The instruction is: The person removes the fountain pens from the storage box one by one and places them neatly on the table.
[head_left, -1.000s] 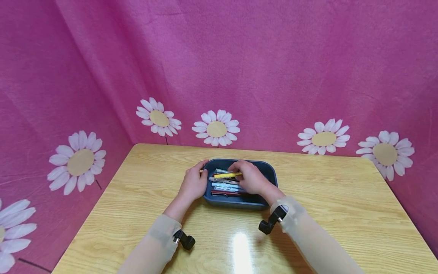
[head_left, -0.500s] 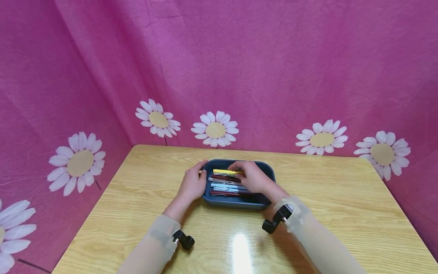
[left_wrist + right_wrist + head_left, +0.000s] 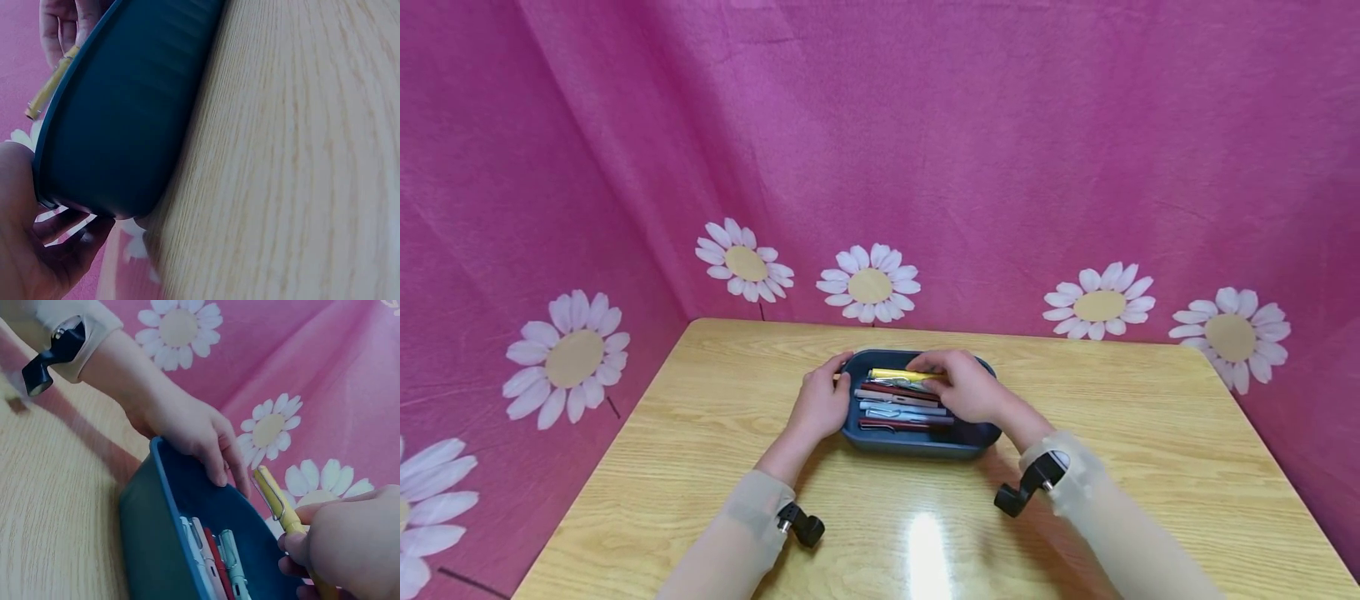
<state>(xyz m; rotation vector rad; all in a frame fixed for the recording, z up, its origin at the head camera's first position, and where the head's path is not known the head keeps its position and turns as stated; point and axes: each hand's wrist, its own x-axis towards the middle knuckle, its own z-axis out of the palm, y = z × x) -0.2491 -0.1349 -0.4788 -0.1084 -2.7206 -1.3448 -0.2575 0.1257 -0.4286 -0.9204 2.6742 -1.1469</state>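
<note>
At the wooden surface (image 3: 1135, 417), holds the bin (image 3: 917, 447) in left grip (image 3: 822, 402) and, in right grip (image 3: 972, 392), pinches a yellow pen (image 3: 895, 374), probably light, stiff, slick, best taken mid-barrel.

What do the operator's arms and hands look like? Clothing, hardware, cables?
Left hand and right hand: bare, no gloves. Beige sleeves on both forearms, ending near the wrists. Each wrist carries a black bent bracket with a small shiny metal part. No cables or markings visible.
</note>
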